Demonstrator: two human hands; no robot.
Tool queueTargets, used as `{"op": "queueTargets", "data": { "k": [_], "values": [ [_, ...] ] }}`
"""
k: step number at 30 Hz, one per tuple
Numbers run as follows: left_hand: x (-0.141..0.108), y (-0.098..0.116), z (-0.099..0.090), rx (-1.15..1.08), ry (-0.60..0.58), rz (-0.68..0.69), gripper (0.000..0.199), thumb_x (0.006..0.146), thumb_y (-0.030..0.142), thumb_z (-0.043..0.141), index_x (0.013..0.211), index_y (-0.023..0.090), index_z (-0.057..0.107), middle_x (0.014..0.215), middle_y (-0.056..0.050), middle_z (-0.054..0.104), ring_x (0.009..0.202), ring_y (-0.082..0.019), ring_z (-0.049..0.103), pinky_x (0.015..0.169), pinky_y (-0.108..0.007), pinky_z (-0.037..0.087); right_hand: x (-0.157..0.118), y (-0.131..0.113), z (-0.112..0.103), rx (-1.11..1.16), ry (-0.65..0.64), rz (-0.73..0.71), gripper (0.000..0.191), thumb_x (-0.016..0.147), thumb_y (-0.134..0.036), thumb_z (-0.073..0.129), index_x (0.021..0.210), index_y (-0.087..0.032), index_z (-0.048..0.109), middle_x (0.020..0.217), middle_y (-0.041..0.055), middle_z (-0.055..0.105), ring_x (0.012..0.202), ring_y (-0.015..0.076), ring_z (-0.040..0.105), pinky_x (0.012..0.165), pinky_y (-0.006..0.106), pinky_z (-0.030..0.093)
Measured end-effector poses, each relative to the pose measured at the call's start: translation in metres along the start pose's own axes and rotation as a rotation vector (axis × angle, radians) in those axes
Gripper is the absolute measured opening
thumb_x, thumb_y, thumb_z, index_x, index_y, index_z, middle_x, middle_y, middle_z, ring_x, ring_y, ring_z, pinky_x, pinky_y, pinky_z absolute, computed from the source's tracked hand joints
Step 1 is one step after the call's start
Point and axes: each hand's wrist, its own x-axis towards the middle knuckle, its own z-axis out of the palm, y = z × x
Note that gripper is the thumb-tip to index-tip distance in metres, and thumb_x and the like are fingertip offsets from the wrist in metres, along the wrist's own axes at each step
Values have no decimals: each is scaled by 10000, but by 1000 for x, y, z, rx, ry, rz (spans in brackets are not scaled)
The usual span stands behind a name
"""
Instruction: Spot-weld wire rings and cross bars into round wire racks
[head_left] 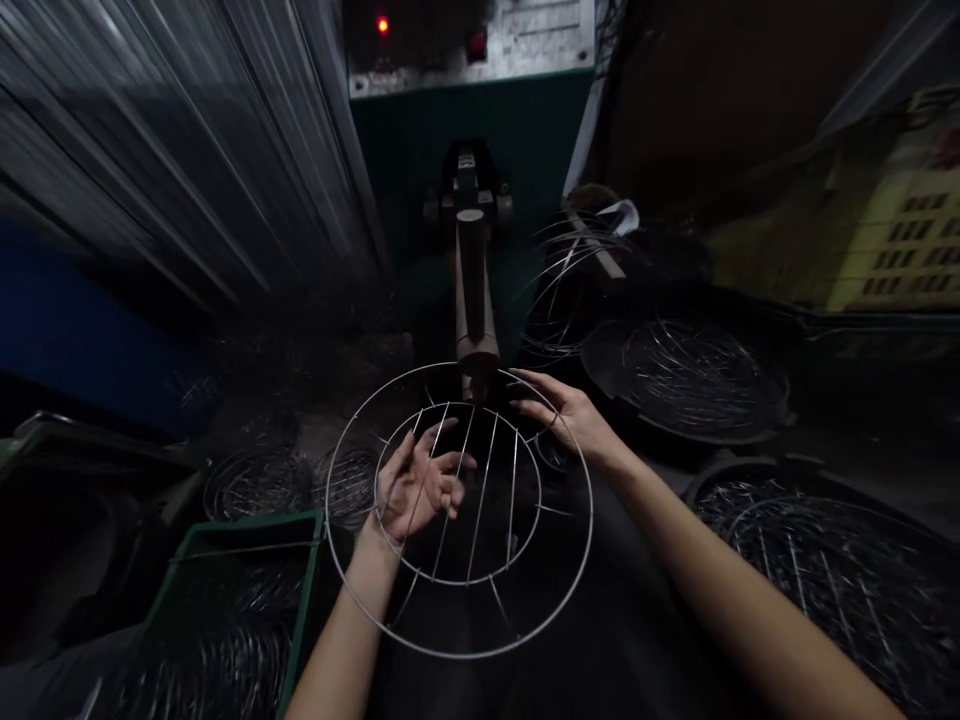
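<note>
A round wire rack [459, 656] with an outer ring, an inner ring and several parallel bars lies below the rod-shaped arm [474, 290] of a green machine. The rack's far edge is at the tip of that arm. Under the rack's left side is my left hand [421, 488], palm up, its fingers spread and slightly curled. My right hand [571, 418] is at the far right part of the outer ring, fingers extended and apart around the wire; a firm grip does not show.
A green crate [316, 590] of metal pieces stands at the lower left. On the right are a dark tray [780, 400] of wire rings, a basin [701, 480] of wire parts and a yellow crate [862, 270]. A red light glows on the machine's panel [540, 40].
</note>
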Motion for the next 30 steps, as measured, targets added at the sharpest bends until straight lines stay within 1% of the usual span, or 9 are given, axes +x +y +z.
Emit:
{"op": "queueTargets", "data": {
  "k": [2,4,5,8,10,12,15,19,30],
  "values": [
    [-3,2,0,15,13,10,572,872,537,316,1361,243,271,992,-135,634,633,-197,643,488,-292,500,3,-3,1,28,38,29,374,814,-367,558,1164,-237,583,1044,45,658,861,173,649,838,373,514],
    [-6,2,1,24,50,59,577,871,531,331,1374,265,241,1009,-128,630,659,-201,642,510,-304,505,-4,-3,-2,33,102,61,345,819,-357,541,1134,-229,599,976,44,667,757,153,654,770,355,537],
    [-8,1,2,24,77,92,578,871,526,338,1381,281,224,1020,-122,627,676,-200,640,524,-309,508,-10,-3,-3,44,91,80,352,811,-348,553,1138,-226,595,970,46,667,749,153,654,750,349,542],
    [-10,-3,6,30,142,176,588,869,523,352,1395,314,188,1038,-113,620,715,-197,631,562,-319,512,-27,-4,-5,124,-35,132,439,783,-326,599,1208,-232,540,1071,63,646,891,182,647,782,351,536],
    [-11,-5,9,49,156,205,604,864,529,363,1400,320,178,1043,-112,616,725,-197,628,578,-327,513,-30,-6,-2,153,-45,148,483,769,-338,624,1230,-237,519,1122,67,629,976,199,625,826,363,518],
    [-12,-6,12,60,161,229,623,857,537,377,1404,323,168,1049,-111,613,728,-197,626,586,-330,515,-24,-7,4,150,-5,146,467,750,-367,645,1186,-227,553,1075,62,650,964,203,627,837,370,507],
    [-15,-8,15,53,173,261,642,854,541,387,1409,325,146,1036,-107,616,720,-195,626,580,-325,517,-8,-4,14,136,65,116,350,726,-398,664,1014,-202,630,890,33,678,827,178,640,776,338,510],
    [-17,-10,18,39,179,283,629,864,532,375,1408,321,142,1035,-112,614,719,-199,631,581,-327,521,4,-1,24,66,137,32,215,707,-372,684,822,-203,616,788,-2,644,745,144,601,701,275,480],
    [-19,-7,12,-6,190,340,609,880,528,339,1407,295,143,1031,-142,610,709,-210,634,564,-329,519,15,-8,38,10,168,-6,194,715,-361,661,789,-191,603,761,0,632,714,144,576,657,257,449]
  ]
}}
